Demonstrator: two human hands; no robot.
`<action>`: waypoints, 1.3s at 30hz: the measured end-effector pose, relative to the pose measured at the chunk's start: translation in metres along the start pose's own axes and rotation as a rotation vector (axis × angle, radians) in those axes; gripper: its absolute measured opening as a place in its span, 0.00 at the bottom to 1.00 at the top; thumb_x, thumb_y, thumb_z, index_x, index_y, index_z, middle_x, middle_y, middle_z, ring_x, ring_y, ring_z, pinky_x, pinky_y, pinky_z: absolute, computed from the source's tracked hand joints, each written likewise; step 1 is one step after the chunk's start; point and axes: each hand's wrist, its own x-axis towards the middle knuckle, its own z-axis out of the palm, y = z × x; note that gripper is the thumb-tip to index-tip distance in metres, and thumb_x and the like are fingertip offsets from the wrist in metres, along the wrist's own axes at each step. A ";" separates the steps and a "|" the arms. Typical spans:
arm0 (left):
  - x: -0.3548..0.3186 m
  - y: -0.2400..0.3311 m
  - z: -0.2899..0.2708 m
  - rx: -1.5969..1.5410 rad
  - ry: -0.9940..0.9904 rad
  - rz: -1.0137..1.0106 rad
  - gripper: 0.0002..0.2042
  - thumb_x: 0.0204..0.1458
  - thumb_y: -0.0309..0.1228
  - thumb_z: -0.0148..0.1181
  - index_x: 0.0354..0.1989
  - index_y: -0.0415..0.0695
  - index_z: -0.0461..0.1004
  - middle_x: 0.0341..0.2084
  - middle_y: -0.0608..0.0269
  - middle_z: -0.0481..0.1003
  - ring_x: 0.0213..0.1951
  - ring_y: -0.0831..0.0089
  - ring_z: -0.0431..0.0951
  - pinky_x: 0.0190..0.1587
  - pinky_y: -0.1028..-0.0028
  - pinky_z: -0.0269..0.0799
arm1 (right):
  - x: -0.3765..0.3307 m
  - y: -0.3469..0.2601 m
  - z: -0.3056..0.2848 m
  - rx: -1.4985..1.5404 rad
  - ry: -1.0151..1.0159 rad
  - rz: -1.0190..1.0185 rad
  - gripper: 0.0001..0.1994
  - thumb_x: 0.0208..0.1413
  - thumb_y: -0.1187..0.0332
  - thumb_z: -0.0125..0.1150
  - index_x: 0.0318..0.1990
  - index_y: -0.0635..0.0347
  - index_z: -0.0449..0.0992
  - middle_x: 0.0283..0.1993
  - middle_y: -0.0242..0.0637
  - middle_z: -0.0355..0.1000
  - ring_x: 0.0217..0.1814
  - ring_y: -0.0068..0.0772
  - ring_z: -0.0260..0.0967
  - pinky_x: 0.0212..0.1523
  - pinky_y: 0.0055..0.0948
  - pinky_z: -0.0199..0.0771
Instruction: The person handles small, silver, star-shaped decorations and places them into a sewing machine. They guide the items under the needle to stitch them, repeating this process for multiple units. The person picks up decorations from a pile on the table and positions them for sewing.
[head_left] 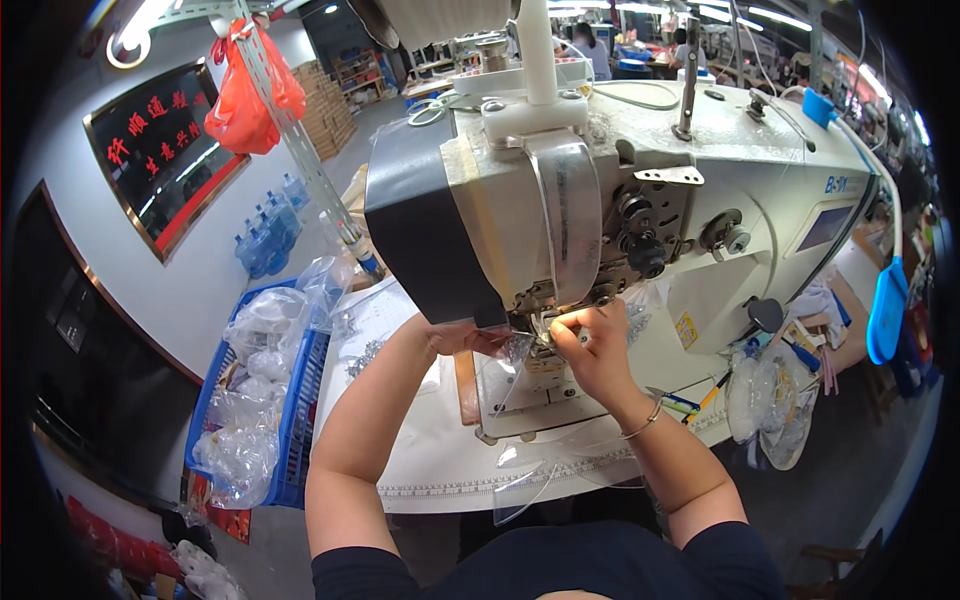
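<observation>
A large white industrial sewing machine (610, 220) fills the middle, its needle area (540, 325) low on the left end. My right hand (597, 350) is just right of the needle and presser foot, thumb and fingers pinched together. What they hold is too small to make out. From the left, my left hand (462, 338) reaches in under the dark end cover, its fingers drawn together by the needle. A piece of clear plastic (515, 352) shows at those fingertips; whether they grip it is not plain.
A blue crate (305, 400) of clear plastic stands left of the white table (400, 480). Clear strips (525, 495) hang over its ruler-marked front edge. Small scissors (675, 402) lie by my right forearm. A blue paddle-shaped thing (887, 310) hangs at the right.
</observation>
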 end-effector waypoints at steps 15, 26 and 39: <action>0.008 -0.019 -0.019 -0.108 0.030 -0.098 0.19 0.42 0.22 0.62 0.46 0.42 0.69 0.30 0.63 0.75 0.27 0.72 0.75 0.31 0.72 0.74 | 0.001 -0.003 0.001 0.006 -0.021 0.007 0.03 0.44 0.70 0.62 0.27 0.56 0.75 0.31 0.33 0.68 0.39 0.36 0.57 0.43 0.34 0.56; -0.045 -0.199 0.050 -1.268 -0.266 0.348 0.27 0.59 0.42 0.43 0.61 0.37 0.53 0.52 0.51 0.68 0.50 0.62 0.71 0.44 0.71 0.70 | -0.104 -0.028 -0.011 0.661 0.059 0.451 0.03 0.49 0.77 0.61 0.30 0.63 0.72 0.28 0.31 0.66 0.32 0.20 0.62 0.37 0.20 0.63; -0.056 -0.167 0.145 -0.954 0.496 0.672 0.10 0.54 0.20 0.52 0.45 0.39 0.70 0.38 0.63 0.74 0.41 0.74 0.74 0.47 0.75 0.70 | -0.129 -0.062 0.010 0.740 0.049 0.471 0.03 0.54 0.75 0.57 0.33 0.65 0.71 0.35 0.32 0.67 0.35 0.19 0.62 0.39 0.19 0.64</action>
